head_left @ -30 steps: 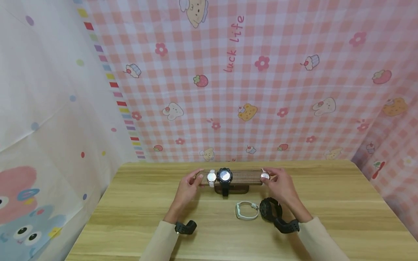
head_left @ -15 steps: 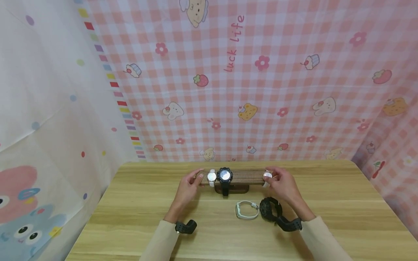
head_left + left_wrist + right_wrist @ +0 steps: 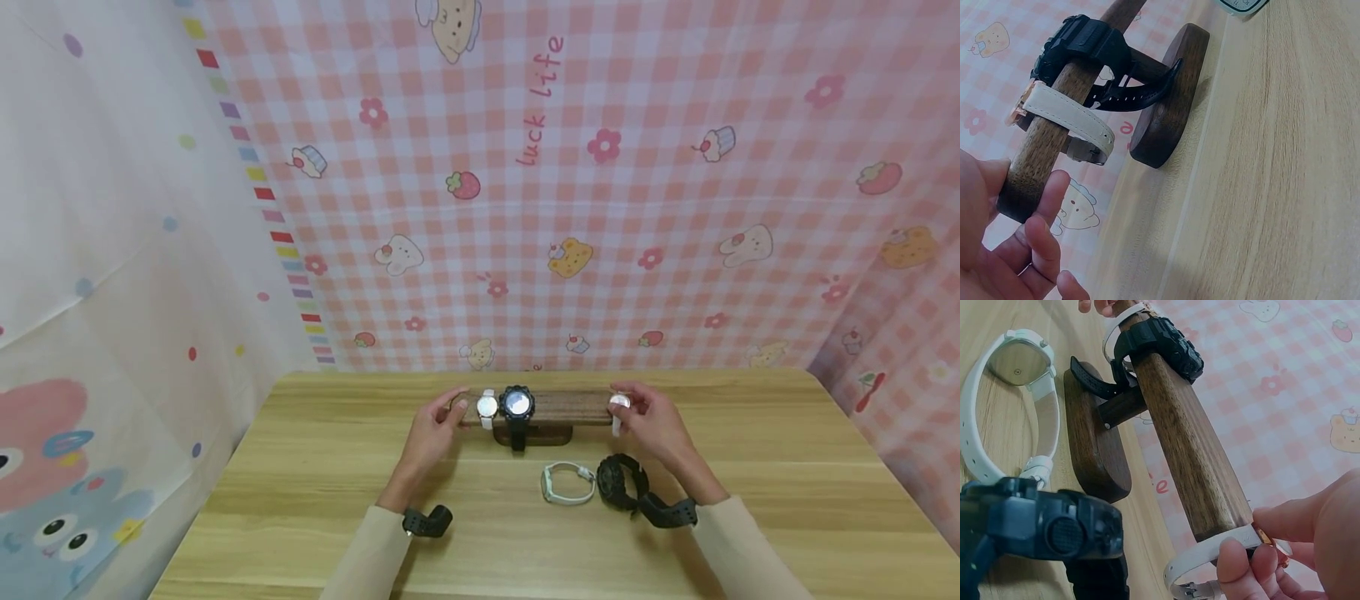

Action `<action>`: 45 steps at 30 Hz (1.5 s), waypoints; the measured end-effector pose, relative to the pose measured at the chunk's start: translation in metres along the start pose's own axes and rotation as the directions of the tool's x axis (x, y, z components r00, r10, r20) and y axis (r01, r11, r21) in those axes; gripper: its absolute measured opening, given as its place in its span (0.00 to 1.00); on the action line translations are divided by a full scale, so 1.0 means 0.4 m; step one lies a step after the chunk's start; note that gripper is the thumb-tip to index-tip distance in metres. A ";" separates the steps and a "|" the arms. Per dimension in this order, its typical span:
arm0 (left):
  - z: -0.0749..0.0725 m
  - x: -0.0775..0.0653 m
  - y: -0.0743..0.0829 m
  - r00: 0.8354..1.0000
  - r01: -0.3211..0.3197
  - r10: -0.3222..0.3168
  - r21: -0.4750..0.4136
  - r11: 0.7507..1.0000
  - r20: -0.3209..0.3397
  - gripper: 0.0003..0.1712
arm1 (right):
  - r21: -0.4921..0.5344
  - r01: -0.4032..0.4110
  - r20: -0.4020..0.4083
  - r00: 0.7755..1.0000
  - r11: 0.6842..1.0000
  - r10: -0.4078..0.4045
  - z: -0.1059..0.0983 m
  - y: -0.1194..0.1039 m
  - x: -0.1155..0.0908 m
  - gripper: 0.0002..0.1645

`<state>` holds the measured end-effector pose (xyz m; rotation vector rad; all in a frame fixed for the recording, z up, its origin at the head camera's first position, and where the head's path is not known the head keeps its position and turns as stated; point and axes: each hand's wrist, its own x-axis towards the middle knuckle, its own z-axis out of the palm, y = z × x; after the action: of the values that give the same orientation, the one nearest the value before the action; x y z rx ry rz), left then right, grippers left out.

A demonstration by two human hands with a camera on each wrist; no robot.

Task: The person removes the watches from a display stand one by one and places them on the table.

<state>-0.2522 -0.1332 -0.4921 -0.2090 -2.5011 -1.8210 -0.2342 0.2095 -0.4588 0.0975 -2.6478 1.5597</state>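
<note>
A dark wooden watch stand [image 3: 572,408] has a horizontal bar on an oval base [image 3: 1175,106]. My left hand [image 3: 432,423] pinches the bar's left end between thumb and fingers. Strapped round the bar near it are a white-strap watch [image 3: 1063,112] and a chunky black watch [image 3: 517,403], whose loose strap end hangs toward the base. At the bar's right end, my right hand [image 3: 657,422] pinches the case of another white-strap watch [image 3: 1207,553]. Its looped strap lies right at the bar's tip, buckle hanging below; fingers partly cover the dial.
On the table in front of the stand lie a white watch [image 3: 547,483] with its strap looped and, to its right, a bulky black watch [image 3: 611,483]. Black wrist mounts [image 3: 429,522] jut from both wrists. A pink checked cloth [image 3: 450,308] hangs behind the table.
My right hand has slid rightward with the white-strap watch to the bar's end, and more of its strap now shows below. The left hand keeps its hold in place.
</note>
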 end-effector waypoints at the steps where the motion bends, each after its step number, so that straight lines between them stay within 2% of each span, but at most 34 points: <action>1: 0.001 0.000 0.000 1.000 -0.001 0.001 0.000 1.000 -0.001 0.21 | -0.004 0.001 -0.003 1.000 1.000 -0.001 0.000 0.001 0.000 0.22; 9: 0.000 0.004 0.005 1.000 0.018 -0.018 0.006 1.000 -0.007 0.21 | -0.031 0.031 -0.048 0.998 0.999 -0.032 -0.010 -0.008 -0.001 0.22; 18: 0.002 0.007 0.007 1.000 0.005 -0.005 0.000 1.000 -0.014 0.19 | -0.094 0.093 -0.086 0.991 0.991 -0.101 -0.026 -0.051 -0.015 0.22; 25: 0.002 0.009 0.003 1.000 -0.004 0.004 0.002 1.000 -0.021 0.19 | -0.133 0.116 -0.082 0.988 0.984 -0.128 -0.027 -0.087 -0.028 0.22; 31: 0.002 0.009 0.002 1.000 -0.017 0.018 0.005 1.000 -0.022 0.19 | -0.102 0.167 -0.073 0.982 0.981 -0.175 -0.016 -0.116 -0.038 0.21; 36: 0.004 0.007 0.002 1.000 -0.012 0.012 0.011 1.000 -0.026 0.19 | -0.086 0.217 -0.043 0.974 0.972 -0.221 0.000 -0.132 -0.045 0.20; 45: 0.004 0.011 -0.005 1.000 -0.005 0.005 0.004 1.000 -0.025 0.20 | -0.083 0.238 0.012 0.971 0.968 -0.238 0.034 -0.155 -0.057 0.21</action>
<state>-0.2566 -0.1318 -0.4942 -0.1914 -2.4856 -1.8049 -0.2064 0.1680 -0.4134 0.3965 -2.5834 1.3720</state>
